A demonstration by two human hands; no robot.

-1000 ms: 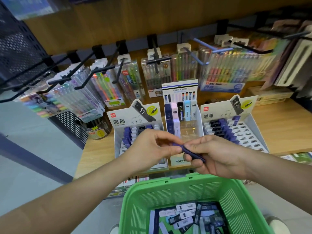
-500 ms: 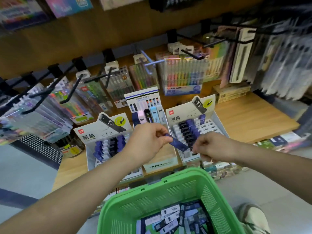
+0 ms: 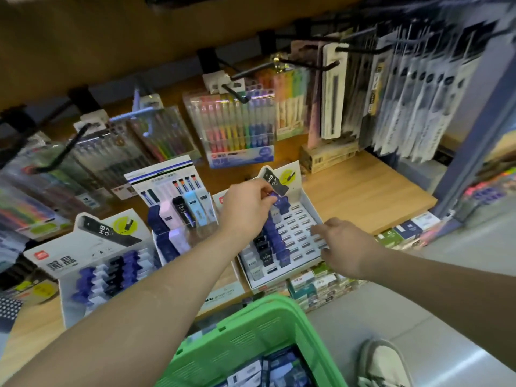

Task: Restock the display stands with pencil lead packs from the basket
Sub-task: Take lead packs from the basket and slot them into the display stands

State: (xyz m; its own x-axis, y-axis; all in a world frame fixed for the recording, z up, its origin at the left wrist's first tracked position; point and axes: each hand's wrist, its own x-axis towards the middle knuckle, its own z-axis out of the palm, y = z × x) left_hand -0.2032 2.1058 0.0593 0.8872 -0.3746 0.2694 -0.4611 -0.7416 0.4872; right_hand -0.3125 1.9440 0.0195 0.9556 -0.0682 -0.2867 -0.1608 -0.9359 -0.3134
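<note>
My left hand pinches a dark blue pencil lead pack at the back rows of the right display stand, a white slotted tray with blue and black packs down its left side. My right hand hovers with relaxed fingers over the stand's front right slots, holding nothing. A second, similar stand sits on the left of the wooden shelf. The green basket below holds several more packs.
A middle stand of eraser-like blocks sits between the two lead stands. Hooks with pen packs hang above and behind. Small boxes line the shelf's front edge. My shoe is on the grey floor at the right.
My left hand took the blue pack from between both hands and carried it up to the right stand's back rows. My right hand let go and moved over the stand's front. The view swung right.
</note>
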